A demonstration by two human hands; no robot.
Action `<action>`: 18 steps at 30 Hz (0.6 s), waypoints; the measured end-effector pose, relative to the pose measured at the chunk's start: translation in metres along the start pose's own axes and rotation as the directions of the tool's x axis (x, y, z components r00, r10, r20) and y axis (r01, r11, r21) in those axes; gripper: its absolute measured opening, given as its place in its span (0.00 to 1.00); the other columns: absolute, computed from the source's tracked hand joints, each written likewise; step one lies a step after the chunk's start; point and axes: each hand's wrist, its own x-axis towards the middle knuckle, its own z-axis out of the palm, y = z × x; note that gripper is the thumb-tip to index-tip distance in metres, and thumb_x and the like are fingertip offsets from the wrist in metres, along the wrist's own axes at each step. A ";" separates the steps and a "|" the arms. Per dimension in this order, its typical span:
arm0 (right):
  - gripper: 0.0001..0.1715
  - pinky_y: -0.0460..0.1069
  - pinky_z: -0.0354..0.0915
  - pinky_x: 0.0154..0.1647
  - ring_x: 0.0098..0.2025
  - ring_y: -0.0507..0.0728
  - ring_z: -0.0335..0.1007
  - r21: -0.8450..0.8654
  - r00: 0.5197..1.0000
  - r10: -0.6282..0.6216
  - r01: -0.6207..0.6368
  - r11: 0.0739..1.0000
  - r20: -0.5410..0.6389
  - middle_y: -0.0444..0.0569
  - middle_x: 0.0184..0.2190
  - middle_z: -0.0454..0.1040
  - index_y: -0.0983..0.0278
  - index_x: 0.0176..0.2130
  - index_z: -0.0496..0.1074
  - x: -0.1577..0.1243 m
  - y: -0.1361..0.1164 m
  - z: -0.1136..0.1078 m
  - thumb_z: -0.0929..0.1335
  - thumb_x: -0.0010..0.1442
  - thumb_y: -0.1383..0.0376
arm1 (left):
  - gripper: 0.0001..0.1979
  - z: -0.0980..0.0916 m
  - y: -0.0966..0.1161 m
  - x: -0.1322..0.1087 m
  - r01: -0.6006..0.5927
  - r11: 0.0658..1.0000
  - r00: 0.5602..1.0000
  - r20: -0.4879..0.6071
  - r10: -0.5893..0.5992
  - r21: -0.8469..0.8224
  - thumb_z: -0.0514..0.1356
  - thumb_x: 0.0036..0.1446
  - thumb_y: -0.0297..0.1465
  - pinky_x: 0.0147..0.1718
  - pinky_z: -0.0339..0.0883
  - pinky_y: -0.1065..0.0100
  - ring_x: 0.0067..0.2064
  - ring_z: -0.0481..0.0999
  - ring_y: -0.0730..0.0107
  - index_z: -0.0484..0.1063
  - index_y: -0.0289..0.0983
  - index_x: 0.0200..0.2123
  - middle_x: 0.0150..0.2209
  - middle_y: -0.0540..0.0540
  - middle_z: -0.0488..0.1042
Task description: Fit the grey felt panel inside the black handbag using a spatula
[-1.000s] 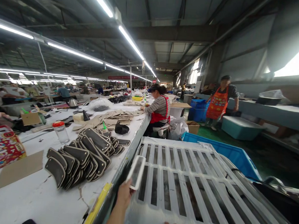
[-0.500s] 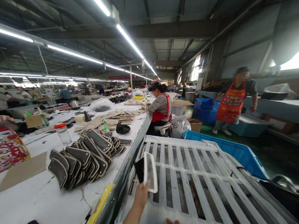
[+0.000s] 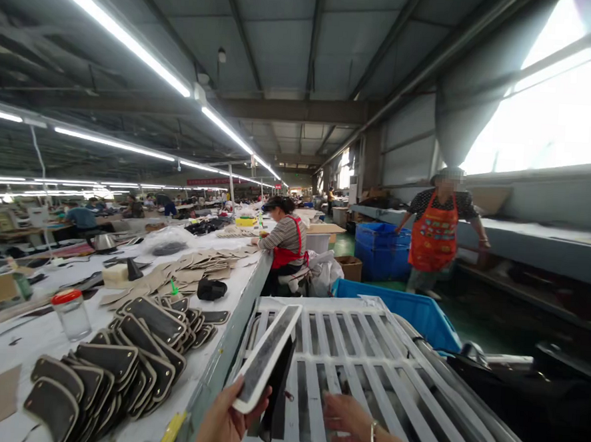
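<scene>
left grip [image 3: 223, 423] raised, fingers clasped; right grip [image 3: 348, 421] palm down, fingers loosely spread

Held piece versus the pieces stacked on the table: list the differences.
The held piece has a white rim, the stacked pieces beige rims. The held piece is long, the stacked pieces shorter and curved. The held piece tilts in the left hand; the stacked pieces lie overlapping. Both have darker middles.

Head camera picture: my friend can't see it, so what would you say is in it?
A person's left hand holds up a flat dark piece with a white rim over a white slatted rack, with the open right hand beside it. On the long table to the left lie stacks of similar dark pieces.
</scene>
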 end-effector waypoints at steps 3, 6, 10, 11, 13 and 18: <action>0.34 0.52 0.67 0.38 0.46 0.58 0.67 0.328 0.989 -0.088 0.043 0.944 0.123 0.55 0.52 0.63 0.60 0.50 0.60 -0.058 -0.044 -0.005 0.57 0.56 0.39 | 0.11 0.036 -0.027 -0.034 -0.293 0.870 0.956 0.122 0.266 0.397 0.64 0.46 0.40 0.51 0.65 0.58 0.49 0.73 0.52 0.74 0.36 0.26 0.47 0.40 0.74; 0.31 0.51 0.67 0.35 0.43 0.58 0.68 0.398 0.963 -0.265 0.222 0.890 0.056 0.51 0.49 0.66 0.58 0.49 0.59 -0.115 -0.074 0.005 0.66 0.52 0.45 | 0.10 0.083 -0.064 -0.069 -0.610 0.510 0.784 0.373 0.495 0.606 0.60 0.51 0.38 0.59 0.54 0.54 0.57 0.64 0.50 0.74 0.39 0.24 0.55 0.40 0.66; 0.33 0.56 0.66 0.44 0.39 0.58 0.69 0.184 0.884 -0.416 0.455 0.872 -0.213 0.50 0.40 0.72 0.64 0.48 0.61 -0.169 -0.078 0.005 0.72 0.43 0.59 | 0.10 0.131 -0.067 -0.138 -0.671 0.327 0.741 0.622 0.254 0.665 0.66 0.44 0.39 0.59 0.43 0.41 0.60 0.57 0.38 0.76 0.41 0.29 0.58 0.37 0.62; 0.34 0.57 0.65 0.47 0.40 0.59 0.69 0.109 0.849 -0.461 0.499 0.859 -0.256 0.50 0.39 0.72 0.65 0.48 0.61 -0.182 -0.075 -0.002 0.72 0.42 0.61 | 0.16 0.135 -0.057 -0.159 -0.674 0.321 0.730 0.666 0.154 0.665 0.69 0.37 0.39 0.58 0.44 0.39 0.59 0.56 0.34 0.75 0.40 0.32 0.59 0.36 0.59; 0.38 0.59 0.61 0.53 0.44 0.59 0.68 -0.047 0.772 -0.573 0.584 0.810 -0.275 0.49 0.42 0.71 0.65 0.53 0.58 -0.213 -0.071 -0.023 0.70 0.44 0.63 | 0.25 0.134 -0.029 -0.199 -0.665 0.373 0.701 0.713 0.013 0.647 0.71 0.32 0.39 0.49 0.63 0.46 0.54 0.64 0.36 0.74 0.40 0.38 0.60 0.35 0.58; 0.45 0.58 0.49 0.62 0.60 0.61 0.52 -0.452 0.737 -0.673 0.580 0.677 -0.064 0.51 0.58 0.59 0.65 0.62 0.48 -0.293 -0.057 -0.073 0.68 0.50 0.61 | 0.31 0.121 0.019 -0.249 -0.615 0.570 0.780 0.313 0.541 0.545 0.67 0.42 0.38 0.39 0.69 0.64 0.46 0.71 0.59 0.63 0.43 0.51 0.56 0.40 0.62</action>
